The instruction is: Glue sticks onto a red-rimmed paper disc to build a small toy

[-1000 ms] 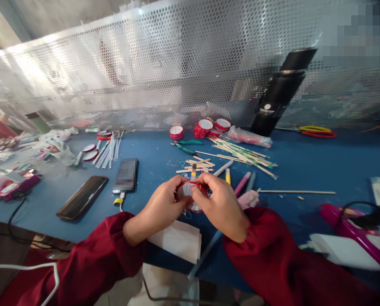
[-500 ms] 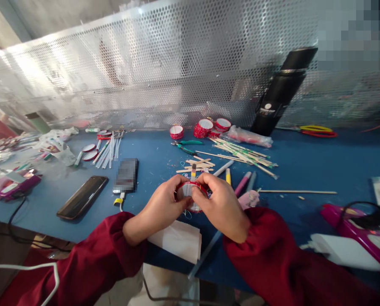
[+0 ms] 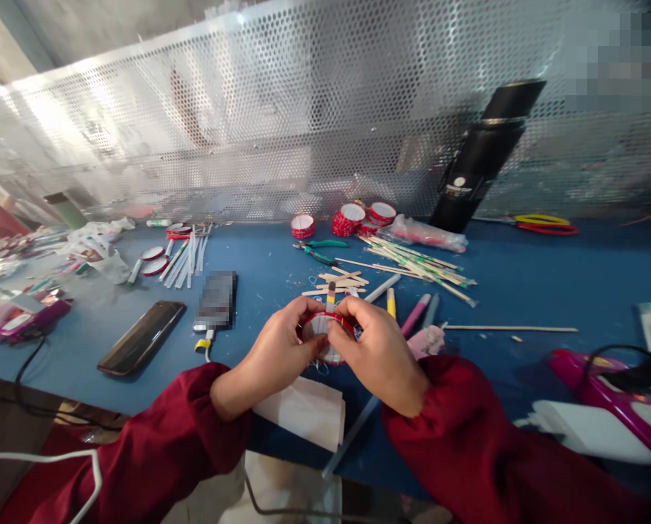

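Observation:
Both hands meet over the blue table, just above its near edge. My left hand and my right hand are closed on a small round red-rimmed ring with a white inside, pinched between thumbs and fingers. A wooden stick with a yellow band stands up just behind the ring. Dark red sleeves cover both forearms. Folded white paper lies under my wrists.
Behind the hands lie wooden sticks, red rings, small green-handled pliers, coloured pens and a black flask against a perforated metal screen. Two phones lie left. A pink tool with cable sits right.

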A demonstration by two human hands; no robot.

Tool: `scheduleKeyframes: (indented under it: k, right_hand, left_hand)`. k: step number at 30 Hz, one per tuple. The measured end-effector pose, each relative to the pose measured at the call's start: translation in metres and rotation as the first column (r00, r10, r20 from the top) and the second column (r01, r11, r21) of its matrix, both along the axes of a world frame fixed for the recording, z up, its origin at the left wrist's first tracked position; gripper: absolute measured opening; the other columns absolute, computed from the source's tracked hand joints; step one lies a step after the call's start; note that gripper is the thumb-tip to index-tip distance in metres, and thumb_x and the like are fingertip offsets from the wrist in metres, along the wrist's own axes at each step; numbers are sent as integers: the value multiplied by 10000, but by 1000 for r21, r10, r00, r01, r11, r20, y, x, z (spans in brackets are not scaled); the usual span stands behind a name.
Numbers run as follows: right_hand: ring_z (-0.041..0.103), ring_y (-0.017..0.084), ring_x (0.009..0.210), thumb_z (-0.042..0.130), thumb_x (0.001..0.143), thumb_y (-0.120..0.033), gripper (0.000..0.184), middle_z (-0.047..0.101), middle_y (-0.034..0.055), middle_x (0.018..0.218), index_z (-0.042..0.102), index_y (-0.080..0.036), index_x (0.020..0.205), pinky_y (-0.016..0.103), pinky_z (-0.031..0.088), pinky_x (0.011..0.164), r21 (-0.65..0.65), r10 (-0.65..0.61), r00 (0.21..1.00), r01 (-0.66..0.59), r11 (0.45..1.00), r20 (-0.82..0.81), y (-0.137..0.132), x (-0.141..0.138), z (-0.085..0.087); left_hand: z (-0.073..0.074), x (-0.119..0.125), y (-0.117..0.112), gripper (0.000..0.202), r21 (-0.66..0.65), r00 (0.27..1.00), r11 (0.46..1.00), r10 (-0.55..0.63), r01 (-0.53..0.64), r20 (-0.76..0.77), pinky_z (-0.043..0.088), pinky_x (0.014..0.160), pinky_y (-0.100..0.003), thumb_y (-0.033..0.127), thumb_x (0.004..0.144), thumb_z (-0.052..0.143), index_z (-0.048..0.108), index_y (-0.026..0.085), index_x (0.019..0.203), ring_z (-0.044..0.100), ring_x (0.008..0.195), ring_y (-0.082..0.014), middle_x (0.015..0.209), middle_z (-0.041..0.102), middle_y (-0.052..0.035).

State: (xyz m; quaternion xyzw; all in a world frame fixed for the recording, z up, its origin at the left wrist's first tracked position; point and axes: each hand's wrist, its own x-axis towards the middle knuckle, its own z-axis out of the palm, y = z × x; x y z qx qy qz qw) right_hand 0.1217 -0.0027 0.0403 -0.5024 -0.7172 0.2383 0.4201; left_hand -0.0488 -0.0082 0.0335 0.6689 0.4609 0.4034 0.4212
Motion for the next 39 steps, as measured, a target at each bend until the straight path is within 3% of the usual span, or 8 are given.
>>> scheduleKeyframes:
  k: [5, 18, 39]
  right_hand:
    - [549, 178, 648, 506, 813, -345, 134, 605, 11, 687, 529, -239, 735, 305, 394, 629, -4, 10, 1000, -10, 1000, 11, -1, 0, 0]
    - [575, 182, 684, 535, 828, -342, 135, 647, 15, 735, 574, -229, 767, 306, 419, 655, -17, 27, 999, -27, 999, -24, -1, 0, 0]
    - [578, 185, 703, 516, 852, -301, 114, 644, 21, 746, 561, -226, 779, 312, 418, 676, -1, 40, 999, -40, 999, -21, -3, 1, -2]
  left_hand:
    - [1, 1, -1, 300, -40, 999, 999, 2, -1, 32, 483, 611, -237, 122, 761, 675, 628, 174, 1052, 589, 666, -126, 803, 667, 21]
    - [4, 1, -2, 282, -36, 1000, 999, 30, -30, -8, 448, 601, -220, 145, 771, 695, 605, 183, 1036, 572, 659, -106, 816, 665, 34]
    - [6, 3, -3, 310, -111, 995, 994, 4, 7, 104, 406, 576, -199, 119, 734, 736, 568, 174, 988, 525, 637, -79, 790, 634, 47]
